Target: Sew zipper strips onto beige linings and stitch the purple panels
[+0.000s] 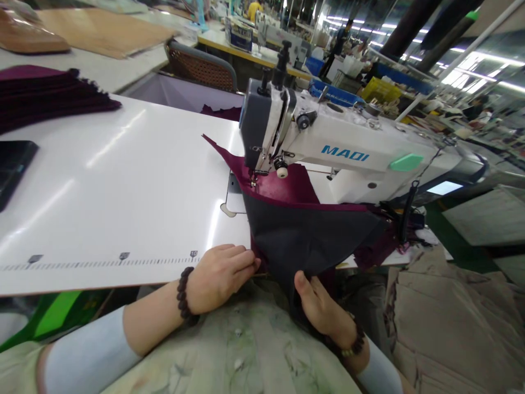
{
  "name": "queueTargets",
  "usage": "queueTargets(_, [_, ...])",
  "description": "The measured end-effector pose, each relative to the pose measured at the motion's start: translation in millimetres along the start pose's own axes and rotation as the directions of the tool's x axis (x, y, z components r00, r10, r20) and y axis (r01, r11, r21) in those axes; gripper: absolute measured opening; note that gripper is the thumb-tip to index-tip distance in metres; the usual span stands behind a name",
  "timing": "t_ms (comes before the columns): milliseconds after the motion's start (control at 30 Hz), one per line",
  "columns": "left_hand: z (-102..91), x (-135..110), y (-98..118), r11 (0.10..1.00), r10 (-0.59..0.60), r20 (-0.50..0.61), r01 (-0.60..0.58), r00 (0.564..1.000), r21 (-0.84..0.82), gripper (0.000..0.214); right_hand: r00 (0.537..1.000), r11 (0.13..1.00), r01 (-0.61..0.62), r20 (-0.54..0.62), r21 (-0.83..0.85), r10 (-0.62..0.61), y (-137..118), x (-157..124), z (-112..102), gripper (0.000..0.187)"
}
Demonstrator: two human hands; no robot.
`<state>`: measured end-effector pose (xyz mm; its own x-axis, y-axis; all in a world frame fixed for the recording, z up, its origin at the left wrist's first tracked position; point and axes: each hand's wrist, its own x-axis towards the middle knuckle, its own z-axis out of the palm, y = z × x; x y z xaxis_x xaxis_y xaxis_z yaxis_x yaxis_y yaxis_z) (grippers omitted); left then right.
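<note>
A maroon and dark grey fabric piece (303,230) lies under the needle of a white sewing machine (348,150) and hangs over the table's near edge. My left hand (221,276) is closed, pinching the fabric's left edge at the table front. My right hand (320,306) grips the lower hanging part of the fabric from beneath, thumb on top. Both wrists wear dark bead bracelets.
The white table (115,186) has a printed ruler along its front edge. A stack of maroon fabric pieces (45,96) sits at the far left, and a dark phone (12,167) lies at the left edge. Cardboard (451,323) lies at the right; other workstations stand behind.
</note>
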<state>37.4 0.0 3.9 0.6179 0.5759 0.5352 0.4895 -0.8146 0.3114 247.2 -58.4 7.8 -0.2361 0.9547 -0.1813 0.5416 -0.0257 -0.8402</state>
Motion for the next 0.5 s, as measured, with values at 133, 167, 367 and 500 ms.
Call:
queueTargets(133, [-0.4,-2,-2,1.0,0.004,0.022,-0.004,1.0,-0.003,0.037,0.989,0.981,0.118,0.111,-0.157,-0.101,-3,2,-7,0.068])
queueTargets(167, [-0.4,-2,-2,1.0,0.006,0.022,-0.006,1.0,-0.003,0.037,0.984,0.97,0.147,0.129,-0.195,-0.123,-4,3,-10,0.066])
queueTargets(367, [6.0,0,3,0.999,0.042,0.054,-0.043,0.998,0.013,0.039,0.928,0.886,0.339,0.266,-0.317,-0.26,-24,15,-25,0.049])
queueTargets(500, [-18.4,-4,-6,0.998,0.055,0.144,-0.057,0.988,0.01,0.039,0.883,0.806,0.428,0.378,-0.41,-0.277,-35,20,-21,0.05])
